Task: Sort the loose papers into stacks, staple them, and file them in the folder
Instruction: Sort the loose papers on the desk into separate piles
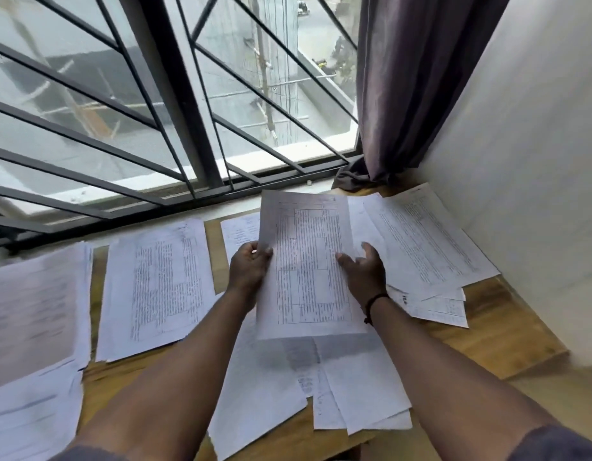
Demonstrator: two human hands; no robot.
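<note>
The white printed sheet with a ruled table [308,264] is what I am working with now; I hold it raised above the wooden tabletop [494,331], just in front of the barred window [175,134]. My left hand [249,271] pinches its left edge, thumb on the face and fingers curled behind. My right hand [363,269] rests against the right edge with fingers spread and relaxed, steadying rather than gripping. I judge this to be the sorting step: reading the sheet and choosing its pile. To do it well I should keep the page flat, match its layout to a pile top, then lower it square onto that pile. The closest match looks like the tidy white stack of printed pages [158,287] lying below the window, left of my sheet, though the blur keeps me from being sure. Another stack [35,314] sits further left of the window's near rail. The fanned loose pages [424,254] lie beside the purple curtain [411,88], their edges uneven and easy to catch. Bare wood right of them gives room; the wall closes that side. I see no stapler or folder.
</note>
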